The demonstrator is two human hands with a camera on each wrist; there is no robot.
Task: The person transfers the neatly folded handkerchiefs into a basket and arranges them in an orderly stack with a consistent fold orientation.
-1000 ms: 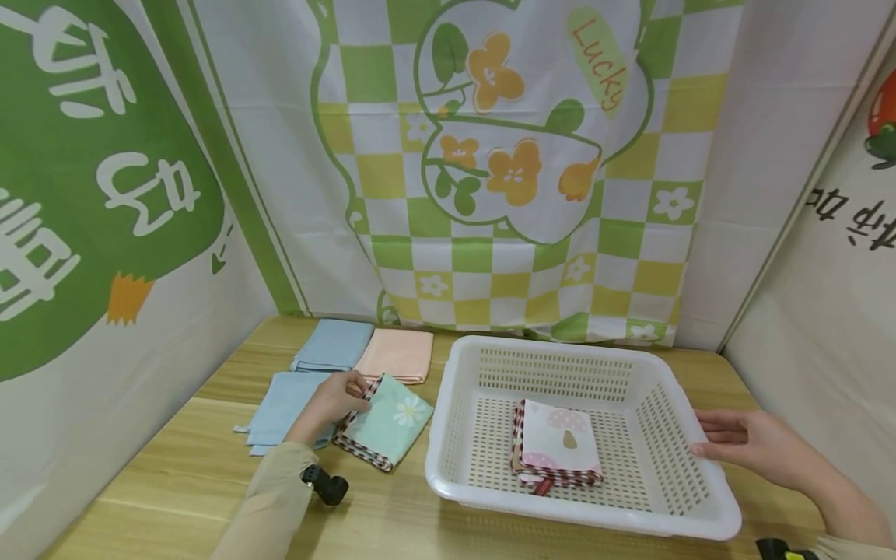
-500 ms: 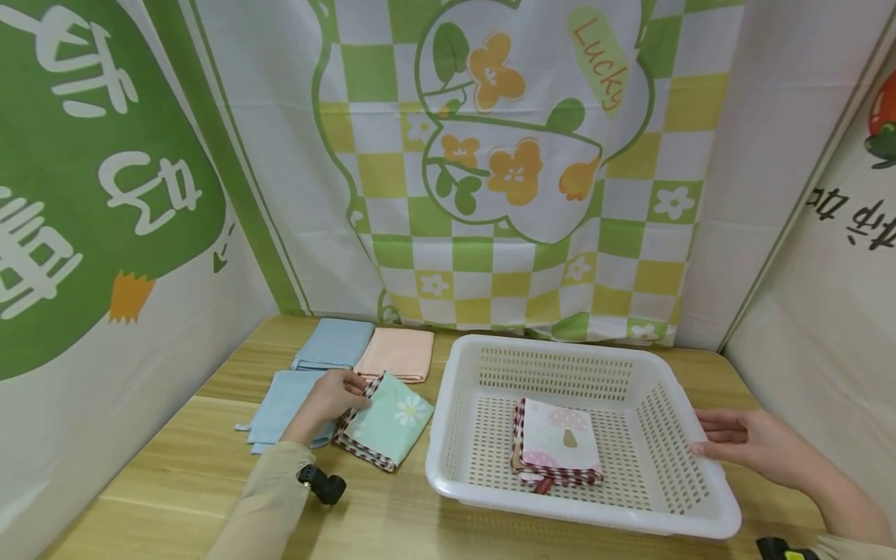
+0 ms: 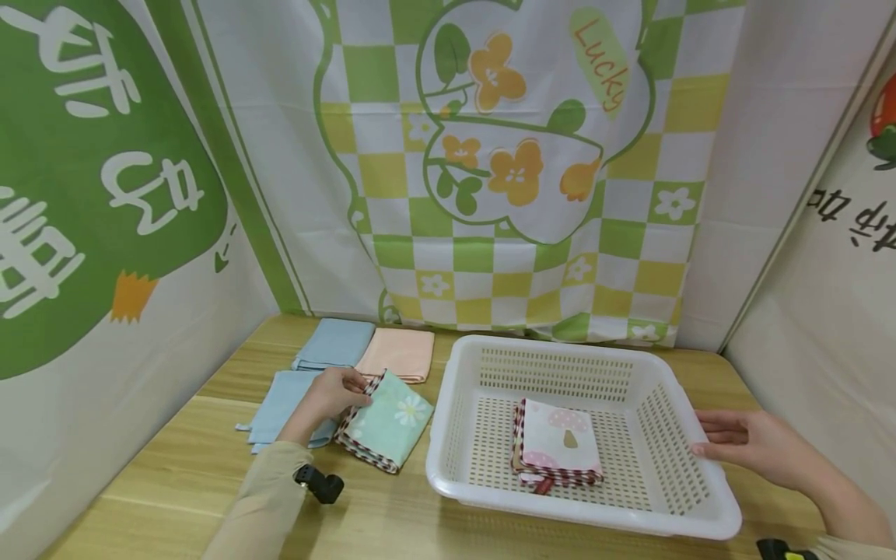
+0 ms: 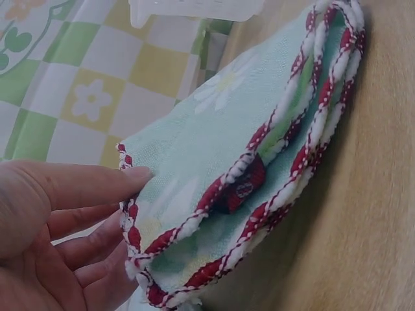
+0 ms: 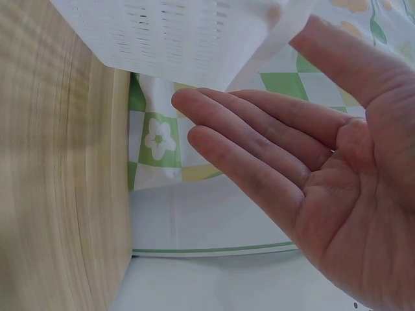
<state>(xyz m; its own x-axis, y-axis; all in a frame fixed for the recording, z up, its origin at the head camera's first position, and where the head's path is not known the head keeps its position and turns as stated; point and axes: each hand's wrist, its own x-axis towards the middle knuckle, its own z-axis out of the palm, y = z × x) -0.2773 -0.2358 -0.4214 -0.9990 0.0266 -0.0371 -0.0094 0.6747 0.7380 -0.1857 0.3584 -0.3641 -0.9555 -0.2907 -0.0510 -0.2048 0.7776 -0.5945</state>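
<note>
My left hand [image 3: 333,395] pinches the left edge of a folded mint-green towel [image 3: 395,424] with a daisy print and a red-and-white stitched border. In the left wrist view the thumb lies on top of the cloth, the other fingers under it, and the layered edges with a small red label [image 4: 243,188] face the camera. My right hand [image 3: 752,443] is at the right side of a white plastic basket [image 3: 560,515], thumb by the rim and fingers straight along the outer wall. Inside the basket lies a folded white towel [image 3: 560,435] with pink mushrooms.
A blue folded towel [image 3: 336,342] and a peach one [image 3: 397,354] lie at the back left of the wooden table [image 3: 392,513]. Another light-blue towel [image 3: 280,404] sits partly under my left forearm. Printed curtains [image 3: 518,272] enclose the back and sides.
The mint-green towel's held edge has risen very slightly, still in my left hand. My right hand and the basket have stayed in place.
</note>
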